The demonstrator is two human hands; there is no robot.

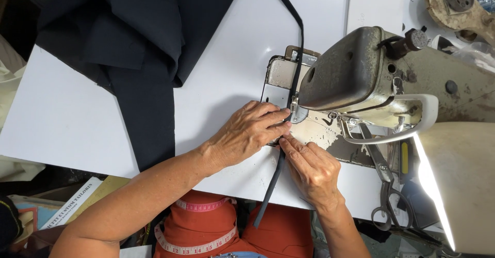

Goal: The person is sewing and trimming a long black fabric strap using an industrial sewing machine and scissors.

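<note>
One head view, looking down on my white table and its one sewing machine. I see two hands, both mine. My left hand lies palm down, fingers stretched flat and pressing one narrow dark strip against the metal plate just beside the presser foot; it grips nothing, only bears down. My right hand sits just behind it, nearer my body, its fingertips pinching the same strip at the table's near part, so this hand grasps the strip. The strip runs as one continuous band: from over the table's near edge, between the two hands, under the foot, then away across the plate and off the far edge of the view. One large piece of dark cloth lies in folds on the far left of the table, well apart from both hands. One pair of scissors rests to the right, beneath the machine's head. One pink tape measure drapes across my orange lap. One lit lamp glares at the right edge.
</note>
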